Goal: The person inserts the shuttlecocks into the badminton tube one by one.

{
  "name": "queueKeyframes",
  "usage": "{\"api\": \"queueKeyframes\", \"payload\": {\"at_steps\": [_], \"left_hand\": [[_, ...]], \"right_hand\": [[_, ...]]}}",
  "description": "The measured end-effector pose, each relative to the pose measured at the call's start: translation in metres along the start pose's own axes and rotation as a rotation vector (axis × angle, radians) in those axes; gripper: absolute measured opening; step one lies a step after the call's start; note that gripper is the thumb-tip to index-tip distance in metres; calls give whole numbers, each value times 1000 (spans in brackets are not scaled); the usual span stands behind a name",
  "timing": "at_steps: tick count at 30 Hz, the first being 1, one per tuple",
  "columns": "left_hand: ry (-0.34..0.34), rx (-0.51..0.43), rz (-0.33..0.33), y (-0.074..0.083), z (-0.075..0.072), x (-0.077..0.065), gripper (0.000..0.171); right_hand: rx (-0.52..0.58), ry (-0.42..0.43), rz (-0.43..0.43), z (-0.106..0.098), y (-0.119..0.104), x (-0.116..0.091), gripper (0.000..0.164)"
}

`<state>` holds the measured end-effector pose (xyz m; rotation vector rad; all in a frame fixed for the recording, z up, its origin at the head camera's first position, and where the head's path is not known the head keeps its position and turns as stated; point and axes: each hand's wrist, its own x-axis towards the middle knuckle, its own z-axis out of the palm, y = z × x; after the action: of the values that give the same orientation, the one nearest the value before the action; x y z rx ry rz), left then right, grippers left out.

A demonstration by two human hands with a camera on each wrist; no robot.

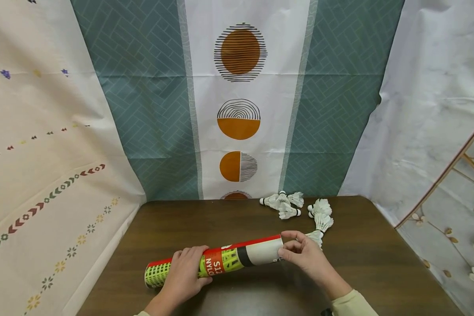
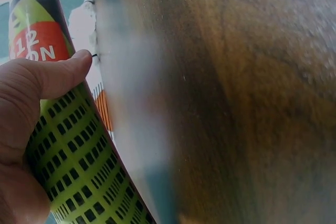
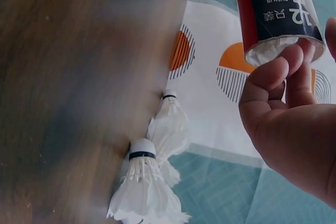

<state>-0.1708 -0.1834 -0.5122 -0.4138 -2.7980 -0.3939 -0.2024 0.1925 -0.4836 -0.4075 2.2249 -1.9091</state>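
Note:
My left hand (image 1: 186,273) grips a shuttlecock tube (image 1: 242,259) around its green lattice part, holding it tilted over the table with the right end higher. In the left wrist view the thumb lies across the tube's red label. My right hand (image 1: 306,259) is at the raised open end, its fingers curled at the rim. In the right wrist view the fingertips reach into the mouth and pinch at the white skirt of a shuttlecock (image 3: 270,51); most of that shuttlecock is hidden inside the tube.
Several white shuttlecocks (image 1: 283,204) lie in a cluster at the table's back edge. More shuttlecocks (image 1: 322,221) lie to their right, one partly behind my right hand. Patterned curtains (image 1: 142,109) hang behind and beside the brown wooden table (image 1: 359,263).

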Motion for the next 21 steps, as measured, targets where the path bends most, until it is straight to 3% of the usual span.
{"api": "queueKeyframes", "payload": {"at_steps": [10, 21], "left_hand": [[5, 6, 7, 0, 0, -2, 86], [-9, -1, -10, -1, 1, -2, 87]], "right_hand": [[-3, -8, -6, 8, -1, 1, 77], [39, -194, -85, 7, 4, -1, 81]]}}
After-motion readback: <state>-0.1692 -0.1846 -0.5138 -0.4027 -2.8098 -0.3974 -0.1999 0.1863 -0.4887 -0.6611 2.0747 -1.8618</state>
